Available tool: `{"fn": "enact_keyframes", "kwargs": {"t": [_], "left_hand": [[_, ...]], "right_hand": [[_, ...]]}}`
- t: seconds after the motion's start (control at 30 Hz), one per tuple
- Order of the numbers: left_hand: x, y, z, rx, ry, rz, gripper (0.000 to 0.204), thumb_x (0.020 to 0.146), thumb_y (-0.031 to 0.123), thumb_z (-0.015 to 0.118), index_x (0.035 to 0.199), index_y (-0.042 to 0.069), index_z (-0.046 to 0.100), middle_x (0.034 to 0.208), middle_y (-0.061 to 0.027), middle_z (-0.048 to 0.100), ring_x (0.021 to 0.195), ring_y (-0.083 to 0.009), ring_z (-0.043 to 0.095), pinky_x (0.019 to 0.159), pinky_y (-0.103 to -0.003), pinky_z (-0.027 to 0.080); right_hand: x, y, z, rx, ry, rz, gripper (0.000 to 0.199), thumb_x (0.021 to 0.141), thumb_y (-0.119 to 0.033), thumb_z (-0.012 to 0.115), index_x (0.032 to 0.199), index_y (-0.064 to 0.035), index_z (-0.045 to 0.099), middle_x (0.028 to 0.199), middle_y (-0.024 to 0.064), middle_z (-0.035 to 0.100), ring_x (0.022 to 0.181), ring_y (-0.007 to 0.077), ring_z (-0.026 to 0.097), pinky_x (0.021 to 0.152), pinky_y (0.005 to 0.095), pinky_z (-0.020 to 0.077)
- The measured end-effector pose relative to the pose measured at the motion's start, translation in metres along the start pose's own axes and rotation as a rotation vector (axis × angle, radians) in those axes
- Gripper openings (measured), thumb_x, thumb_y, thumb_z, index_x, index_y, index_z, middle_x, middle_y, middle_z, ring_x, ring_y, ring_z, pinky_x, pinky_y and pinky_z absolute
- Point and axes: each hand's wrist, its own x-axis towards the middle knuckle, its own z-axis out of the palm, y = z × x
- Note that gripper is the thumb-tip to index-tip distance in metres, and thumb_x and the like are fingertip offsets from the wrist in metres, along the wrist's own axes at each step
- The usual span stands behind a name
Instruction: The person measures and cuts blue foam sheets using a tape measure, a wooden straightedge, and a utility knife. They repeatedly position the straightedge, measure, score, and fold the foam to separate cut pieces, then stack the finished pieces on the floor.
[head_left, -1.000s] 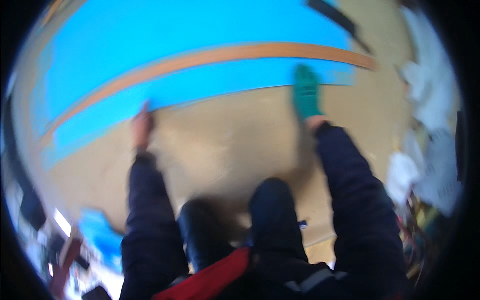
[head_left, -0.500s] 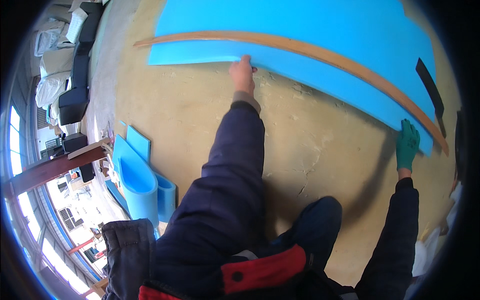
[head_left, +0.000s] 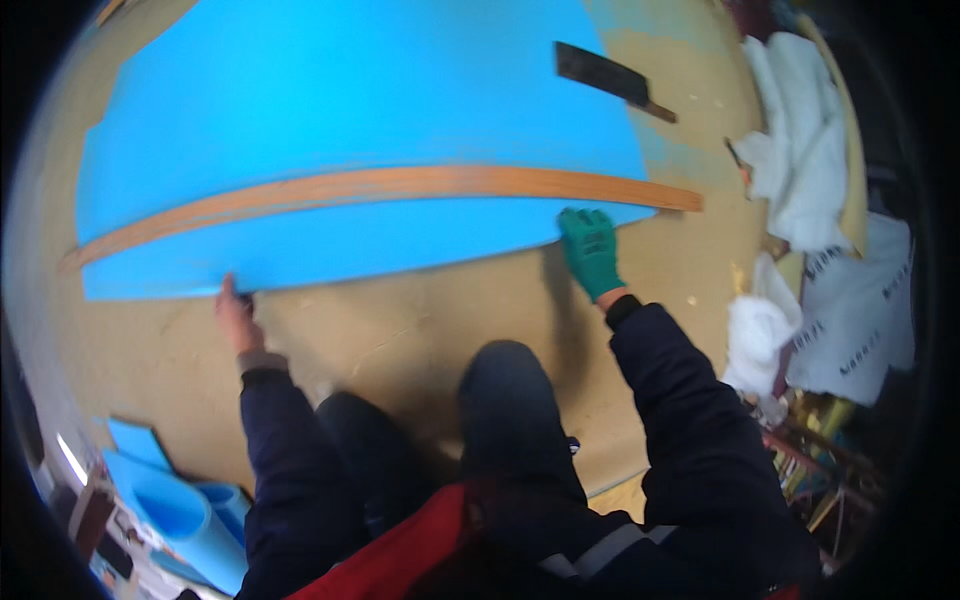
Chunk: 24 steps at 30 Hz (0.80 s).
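A large blue foam sheet [head_left: 380,110] lies flat before me, with a long wooden strip [head_left: 420,182] across it near its close edge. My bare left hand [head_left: 238,315] pinches that edge towards its left end, thumb on top and the other fingers underneath. Farther right, my right hand [head_left: 590,248], in a green glove, is closed over the same edge, just below the strip; its fingertips are partly hidden. A broad dark-bladed knife [head_left: 610,76] with a wooden handle rests over the sheet's right border.
The sheet lies on a wide tan surface [head_left: 400,345]. Folded blue foam pieces [head_left: 180,515] sit at the lower left. White cloth or wrapping [head_left: 805,140] and a printed white sheet [head_left: 855,310] are on the right, above cluttered odds and ends.
My view has swung to the right, so the foam, strip and knife appear farther left and turned. Both hands still hold the foam's close edge.
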Motion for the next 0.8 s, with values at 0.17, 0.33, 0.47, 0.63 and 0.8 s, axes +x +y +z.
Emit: {"fn": "enact_keyframes", "kwargs": {"t": [0.17,0.33,0.47,0.63,0.8], "left_hand": [[-0.047,0.021,-0.03,-0.091,0.128,0.017,0.034,0.102,0.035,0.071,0.126,0.011,0.067,0.116,-0.0035,0.071,0.104,-0.0161,0.065,0.087,-0.032,0.049],[-0.066,-0.029,-0.072,0.109,0.06,-0.257,0.035,0.102,0.039,0.07,0.118,0.008,0.068,0.095,-0.0016,0.07,0.083,-0.0191,0.067,0.073,-0.038,0.052],[-0.053,-0.008,-0.061,0.886,0.257,-0.204,0.041,0.098,0.041,0.074,0.114,0.003,0.067,0.092,-0.0062,0.07,0.082,-0.0276,0.067,0.075,-0.045,0.053],[-0.071,0.046,0.093,1.129,-0.104,0.925,0.07,0.088,0.02,0.086,0.15,0.001,0.058,0.146,-0.0271,0.061,0.136,-0.0411,0.056,0.112,-0.051,0.046],[-0.087,0.027,0.277,1.415,-0.321,0.665,0.112,0.083,0.059,0.085,0.17,0.012,0.031,0.173,-0.0303,0.024,0.158,-0.0529,0.026,0.118,-0.07,0.032]], "right_hand": [[-0.03,-0.053,-0.06,0.149,-0.202,0.063,0.031,0.085,-0.009,0.066,0.116,-0.0105,0.072,0.124,0.011,0.072,0.113,0.0307,0.066,0.109,0.0491,0.0447],[-0.032,-0.041,-0.069,0.523,-0.57,0.108,0.038,0.099,-0.025,0.065,0.134,-0.0123,0.071,0.136,0.0105,0.071,0.119,0.0327,0.068,0.11,0.0468,0.049],[0.014,0.06,-0.043,0.915,-0.288,0.384,0.046,0.105,-0.045,0.063,0.139,-0.0142,0.071,0.132,0.0152,0.074,0.109,0.0341,0.075,0.097,0.043,0.0578],[0.098,0.236,0.033,0.194,-0.204,0.585,0.069,0.104,-0.046,0.059,0.162,-0.01,0.045,0.154,0.0201,0.059,0.133,0.0407,0.062,0.111,0.0512,0.0491],[0.158,0.319,0.101,-0.238,-0.179,0.564,0.067,0.102,-0.036,0.055,0.163,-0.0109,0.042,0.171,0.0163,0.037,0.153,0.0395,0.041,0.125,0.0585,0.0292]]}}
